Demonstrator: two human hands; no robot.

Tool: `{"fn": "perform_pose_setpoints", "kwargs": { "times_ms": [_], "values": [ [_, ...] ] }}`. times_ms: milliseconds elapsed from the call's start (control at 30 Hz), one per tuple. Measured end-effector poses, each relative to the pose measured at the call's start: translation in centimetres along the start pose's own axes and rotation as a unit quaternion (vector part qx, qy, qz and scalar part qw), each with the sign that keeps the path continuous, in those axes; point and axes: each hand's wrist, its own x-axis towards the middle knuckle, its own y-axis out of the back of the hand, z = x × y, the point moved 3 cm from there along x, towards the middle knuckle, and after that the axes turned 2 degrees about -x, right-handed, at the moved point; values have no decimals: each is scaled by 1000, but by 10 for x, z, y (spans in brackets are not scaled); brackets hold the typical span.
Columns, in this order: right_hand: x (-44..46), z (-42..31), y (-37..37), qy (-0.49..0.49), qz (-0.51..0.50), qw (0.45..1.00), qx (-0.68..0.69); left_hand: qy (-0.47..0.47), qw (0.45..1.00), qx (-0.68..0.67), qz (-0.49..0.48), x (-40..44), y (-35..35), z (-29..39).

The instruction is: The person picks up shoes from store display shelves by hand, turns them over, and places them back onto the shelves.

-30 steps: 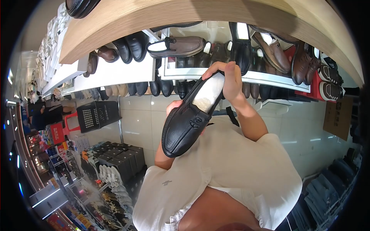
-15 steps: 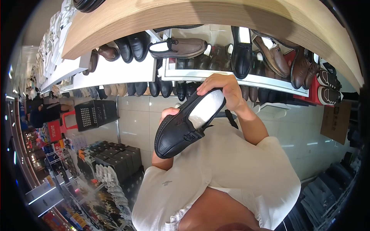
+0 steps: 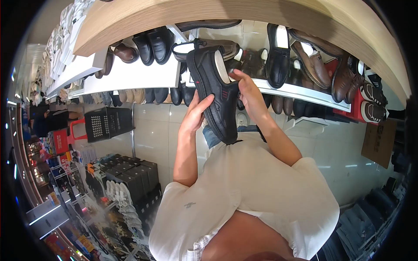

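A black leather shoe (image 3: pixel 212 101) is held up in front of my chest, its toe toward me and its heel toward the shelf. A tiny red tag and red stitching mark its side; a pale insole shows in its opening. My left hand (image 3: pixel 196 114) is closed around the sole edge, thumb on the upper. On the other side, the bent fingers of my right hand (image 3: pixel 249 89) grip the shoe near its tongue, with some fingertips hidden. Just behind the heel lies a brown shoe (image 3: pixel 226 47) on the display, partly covered by the black one.
A curved wooden shelf (image 3: pixel 209 13) runs overhead, close above the displayed shoes. A black loafer (image 3: pixel 278 61) and a tan-brown shoe (image 3: pixel 310 65) sit to the right. To the left are a black basket (image 3: pixel 109 124), stacked dark boxes (image 3: pixel 135 174) and white shoes (image 3: pixel 119 193).
The shoe has turned so its side faces me, and moved up toward the shelf. My right hand has gone from the heel to near the tongue; more of my left hand shows.
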Motion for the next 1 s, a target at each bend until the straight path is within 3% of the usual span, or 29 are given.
{"fn": "perform_pose_setpoints", "kwargs": {
  "times_ms": [167,233,300,367,500,1000],
  "values": [
    [-10,-1,-14,-19,7,999,26,27,998,-51,-31,1,-3,1],
    [-9,-4,-13,28,59,996,-68,-18,999,-3,-28,-1,-15,3],
    [-9,-5,-9,9,62,996,-65,-23,1000,4,-15,-4,-23,0],
    [-9,-10,-6,79,79,982,-156,-73,991,112,20,-3,-32,-1],
    [-11,-16,-10,67,114,986,-99,-131,984,104,62,-4,-46,7],
    [-15,-31,-5,101,92,964,-226,-143,966,195,87,-9,-50,15]
  ]
}}
